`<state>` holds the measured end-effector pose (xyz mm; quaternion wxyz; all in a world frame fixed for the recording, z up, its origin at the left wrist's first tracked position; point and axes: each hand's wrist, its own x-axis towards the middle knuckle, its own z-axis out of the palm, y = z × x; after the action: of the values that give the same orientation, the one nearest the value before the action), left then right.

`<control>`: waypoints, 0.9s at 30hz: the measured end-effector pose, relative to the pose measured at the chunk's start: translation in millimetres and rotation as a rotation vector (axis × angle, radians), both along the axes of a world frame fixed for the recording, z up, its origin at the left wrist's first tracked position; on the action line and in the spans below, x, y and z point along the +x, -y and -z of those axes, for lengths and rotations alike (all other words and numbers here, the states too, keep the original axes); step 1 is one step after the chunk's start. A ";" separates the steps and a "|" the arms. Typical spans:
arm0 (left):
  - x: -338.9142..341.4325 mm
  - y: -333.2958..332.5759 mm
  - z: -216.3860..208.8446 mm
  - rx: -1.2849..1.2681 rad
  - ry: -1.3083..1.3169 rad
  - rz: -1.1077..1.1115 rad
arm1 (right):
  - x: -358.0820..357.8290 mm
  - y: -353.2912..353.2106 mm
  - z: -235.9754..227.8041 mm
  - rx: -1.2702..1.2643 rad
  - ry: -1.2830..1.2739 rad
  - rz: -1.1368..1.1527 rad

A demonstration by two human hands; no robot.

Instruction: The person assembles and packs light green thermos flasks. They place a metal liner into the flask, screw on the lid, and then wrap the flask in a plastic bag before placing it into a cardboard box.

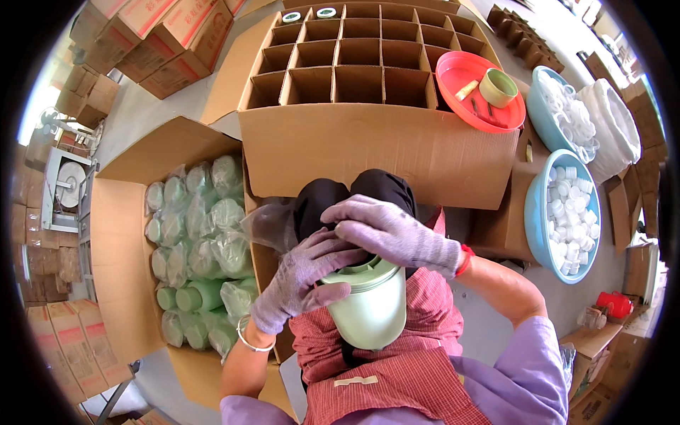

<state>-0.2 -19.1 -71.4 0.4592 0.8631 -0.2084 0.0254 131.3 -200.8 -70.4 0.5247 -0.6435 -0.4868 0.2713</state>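
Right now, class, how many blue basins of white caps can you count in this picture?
2. One blue basin sits at the right beside the divided carton; the other blue basin lies farther back, next to the red tray. More could lie out of frame.

A packing workshop or small factory floor: a large divided carton (354, 64) at twelve o'clock, a box of bagged green containers (202, 248) at nine, basins of white caps (567, 219) at three, stacked cartons (163, 42) at eleven.
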 end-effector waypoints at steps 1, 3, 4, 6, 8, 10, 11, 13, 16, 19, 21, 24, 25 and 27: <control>-7.2 4.6 3.7 -0.007 -0.028 -0.028 | -4.0 0.2 3.7 -0.048 0.021 -0.023; -17.2 18.2 0.0 0.093 -0.013 -0.068 | -1.6 -0.2 32.5 0.125 0.384 -0.218; -22.3 25.6 -6.8 0.149 0.000 -0.092 | -0.3 -2.7 33.8 0.153 0.309 -0.285; -27.3 36.2 -16.1 0.182 -0.045 -0.151 | 5.4 -5.4 39.7 0.202 0.301 -0.355; -24.1 36.9 -17.4 0.065 -0.036 -0.164 | 7.4 -1.1 40.9 0.245 0.258 -0.382; -39.1 44.9 3.7 -0.570 -0.168 -0.347 | 1.5 27.8 0.7 -0.070 0.099 -0.232; -42.5 53.9 11.5 -0.775 -0.158 -0.453 | 1.4 44.6 -17.3 -0.112 0.295 -0.206; -47.9 68.8 43.5 -1.022 -0.215 -0.508 | -8.8 86.9 -59.8 -0.453 0.485 -0.104; -74.0 84.2 86.2 -0.826 -0.639 -0.454 | -10.6 112.9 -89.0 -1.243 0.330 -0.172; -67.1 89.4 77.4 -1.291 -1.144 -0.281 | -32.8 131.5 -89.1 -1.069 0.457 0.021; -63.2 95.0 92.1 -1.434 -1.307 -0.215 | -33.9 135.9 -65.3 -0.364 0.759 0.131; -52.6 85.1 65.8 -1.292 -1.176 -0.319 | -35.8 112.4 -50.2 0.154 0.485 -0.126; -47.1 77.6 39.3 -1.185 -1.079 -0.357 | -36.3 111.9 -47.9 0.174 0.441 -0.035; -46.9 64.3 -1.6 -0.999 -0.731 -0.452 | -42.7 113.5 -32.5 0.231 0.332 0.146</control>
<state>-47.1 -83.4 -69.8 0.8291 0.5219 0.1842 -0.0799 88.6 -314.3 -37.9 0.5256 -0.6486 -0.5466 0.0653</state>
